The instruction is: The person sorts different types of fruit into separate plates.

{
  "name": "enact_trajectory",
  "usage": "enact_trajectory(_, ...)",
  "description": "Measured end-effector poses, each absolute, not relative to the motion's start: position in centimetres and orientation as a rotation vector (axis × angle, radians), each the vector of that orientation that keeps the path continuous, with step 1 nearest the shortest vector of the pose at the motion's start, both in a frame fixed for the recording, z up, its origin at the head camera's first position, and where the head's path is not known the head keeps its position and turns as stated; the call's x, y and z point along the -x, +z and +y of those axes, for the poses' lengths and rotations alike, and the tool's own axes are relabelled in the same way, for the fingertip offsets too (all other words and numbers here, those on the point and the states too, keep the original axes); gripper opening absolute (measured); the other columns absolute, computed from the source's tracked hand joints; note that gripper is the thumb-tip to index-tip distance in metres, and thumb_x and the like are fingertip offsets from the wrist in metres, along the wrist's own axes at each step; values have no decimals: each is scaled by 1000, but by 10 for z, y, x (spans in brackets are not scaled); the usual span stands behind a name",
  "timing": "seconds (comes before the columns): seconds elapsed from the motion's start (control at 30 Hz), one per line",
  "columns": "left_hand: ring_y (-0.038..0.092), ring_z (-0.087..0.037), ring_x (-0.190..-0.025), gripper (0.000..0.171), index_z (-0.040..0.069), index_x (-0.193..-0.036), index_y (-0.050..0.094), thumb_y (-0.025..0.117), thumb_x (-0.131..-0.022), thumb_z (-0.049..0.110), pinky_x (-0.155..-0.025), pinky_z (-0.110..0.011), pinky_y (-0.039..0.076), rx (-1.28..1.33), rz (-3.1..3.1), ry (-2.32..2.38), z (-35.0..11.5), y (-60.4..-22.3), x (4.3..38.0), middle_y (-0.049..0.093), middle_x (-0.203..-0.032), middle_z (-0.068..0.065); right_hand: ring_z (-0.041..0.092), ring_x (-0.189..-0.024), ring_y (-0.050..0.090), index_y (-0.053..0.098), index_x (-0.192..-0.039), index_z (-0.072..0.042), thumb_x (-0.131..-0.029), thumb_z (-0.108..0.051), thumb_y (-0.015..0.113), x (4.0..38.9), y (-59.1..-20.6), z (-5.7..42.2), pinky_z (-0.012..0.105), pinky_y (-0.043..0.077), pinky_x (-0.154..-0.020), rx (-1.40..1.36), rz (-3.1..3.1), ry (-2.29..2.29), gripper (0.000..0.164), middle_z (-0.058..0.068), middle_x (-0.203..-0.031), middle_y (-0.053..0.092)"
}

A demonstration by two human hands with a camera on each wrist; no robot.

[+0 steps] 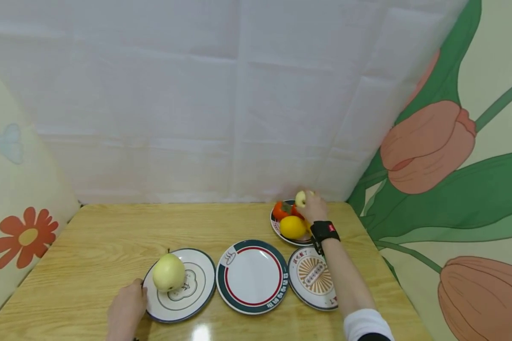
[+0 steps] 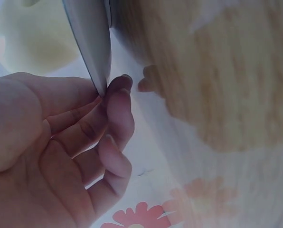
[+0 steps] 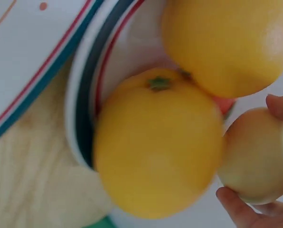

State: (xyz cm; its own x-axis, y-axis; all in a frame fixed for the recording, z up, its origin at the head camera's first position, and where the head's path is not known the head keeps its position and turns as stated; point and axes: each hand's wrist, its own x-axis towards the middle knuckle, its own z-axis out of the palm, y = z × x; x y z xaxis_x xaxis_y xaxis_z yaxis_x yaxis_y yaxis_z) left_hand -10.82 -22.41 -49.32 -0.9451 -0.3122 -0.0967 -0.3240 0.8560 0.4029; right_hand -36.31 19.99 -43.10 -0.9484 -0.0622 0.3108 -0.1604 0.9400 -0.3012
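Observation:
At the left, my left hand (image 1: 127, 305) pinches the rim of a white plate (image 1: 202, 284) with a dark edge. On that plate sits a large yellow-green pear (image 1: 169, 273), its stem up. In the left wrist view the rim (image 2: 91, 47) lies between thumb and fingers, the other fingers loosely curled. My right hand (image 1: 315, 207) reaches to the far right and grips a pale yellow pear (image 3: 258, 154) by its sides, over the back of the fruit plate (image 1: 276, 228). Beside it on that plate are an orange (image 1: 293, 228), another orange (image 3: 158, 147) and red persimmons (image 1: 280, 210).
A green-rimmed plate (image 1: 253, 277) stands bare in the middle of the wooden table (image 1: 123, 232). Right of it is a plate with a sunburst print (image 1: 309, 274), partly under my right forearm. A white cloth (image 1: 187, 118) hangs behind the table, and painted walls flank it.

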Motion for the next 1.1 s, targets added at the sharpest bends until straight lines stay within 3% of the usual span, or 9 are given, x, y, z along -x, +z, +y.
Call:
enact_trajectory(0.4, 59, -48, -77, 25, -12, -106, 53, 49, -89, 6, -56, -48, 45, 511, 2985, 640, -223, -492, 109, 58, -93, -35, 30, -95, 56, 45, -128, -22, -69, -33, 74, 314, -415, 100, 40, 51, -61, -629, -2685, 314, 67, 13, -122, 48)
enact_trajectory(0.63, 60, -44, -74, 25, -12, -106, 52, 49, -89, 6, -53, -45, 45, 528, 2954, 637, -223, -492, 111, 59, -93, -34, 23, -99, 55, 40, -133, -26, -70, -42, 73, 254, -426, 41, 28, 50, -67, -1098, -2619, 212, 73, 11, -130, 44)
enact_trajectory(0.83, 59, -47, -76, 26, -13, -107, 52, 50, -89, 6, -54, -46, 45, 514, 2958, 634, -222, -491, 111, 59, -93, -34, 17, -96, 54, 38, -134, -28, -73, -49, 69, 218, -446, 17, 22, 48, -65, -1359, -2492, 6, 72, 7, -127, 42)
enact_trajectory(1.1, 58, -49, -78, 27, -13, -108, 51, 48, -89, 6, -54, -47, 45, 518, 2969, 639, -222, -490, 110, 58, -95, -35, 15, -98, 53, 36, -135, -30, -74, -53, 67, 198, -470, 7, 20, 47, -60, -1500, -2508, -80, 73, 5, -130, 39)
